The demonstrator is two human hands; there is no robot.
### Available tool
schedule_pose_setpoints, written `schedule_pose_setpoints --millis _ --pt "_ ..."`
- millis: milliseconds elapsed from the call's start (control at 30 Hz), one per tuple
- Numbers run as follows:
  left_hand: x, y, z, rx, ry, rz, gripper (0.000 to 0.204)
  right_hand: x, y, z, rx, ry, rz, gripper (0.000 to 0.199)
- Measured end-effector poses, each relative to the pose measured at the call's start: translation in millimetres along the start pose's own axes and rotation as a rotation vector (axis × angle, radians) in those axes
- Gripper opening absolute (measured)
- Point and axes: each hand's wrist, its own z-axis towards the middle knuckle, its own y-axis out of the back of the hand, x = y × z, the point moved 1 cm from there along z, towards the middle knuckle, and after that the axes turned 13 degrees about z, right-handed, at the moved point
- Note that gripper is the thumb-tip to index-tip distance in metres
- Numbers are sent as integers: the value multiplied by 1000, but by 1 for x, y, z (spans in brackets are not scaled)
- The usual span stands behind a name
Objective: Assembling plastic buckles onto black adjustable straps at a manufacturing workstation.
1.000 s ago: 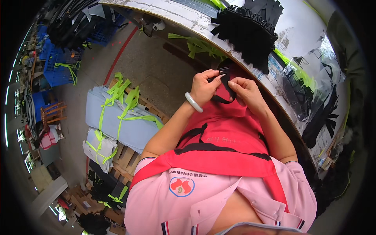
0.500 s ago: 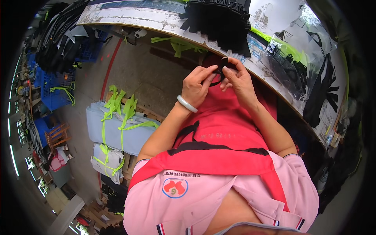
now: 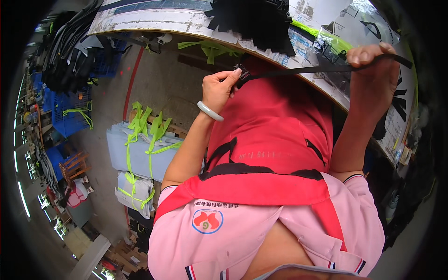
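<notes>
A person in a red cloth apron [image 3: 275,121] stands at a worktable [image 3: 191,21] whose pale, scuffed top ends in a thin, bare edge. A narrow, flat black strap [image 3: 298,72] with a matte, woven look runs almost straight just in front of that edge, then crosses over it to the right. The left hand [image 3: 218,91], just off the table's near edge, is closed in a pinch, thumb pressed on a small, glossy dark piece [image 3: 241,72] at the strap's end; its exact form is too small to tell. A smooth, pale, rounded bangle [image 3: 210,111] circles that wrist. The right hand [image 3: 373,79], raised over the table's right part, has its fingers curled around the strap near the other end, and a short tail juts out beyond them. On the worktable lie a thick, ragged-edged pile of black strips [image 3: 254,23] and, farther right, crinkled, shiny clear plastic [image 3: 368,28]. Limp neon-green strips [image 3: 210,49] hang below its edge. Well left of the table, a slab-like, pale blue bundle [image 3: 137,151] is tied with flat neon-green bands [image 3: 150,161], and a lattice-sided blue plastic crate [image 3: 65,114] stands beyond it.
</notes>
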Motion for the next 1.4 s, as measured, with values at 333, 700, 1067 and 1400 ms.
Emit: schedule_pose_setpoints --millis 333,700,1067,1400 --pt "-11 -18 -5 24 -71 -72 21 -100 -3 -85 -213 -1036 -257 17" --pt "-16 -31 -11 -172 -555 121 14 -117 -21 -83 -401 -809 -163 20" --pt "-45 18 -14 578 -133 -66 13 -102 17 4 91 -883 -564 17" --pt "-151 34 85 341 -272 -84 23 -12 37 179 -208 47 -1114 40"
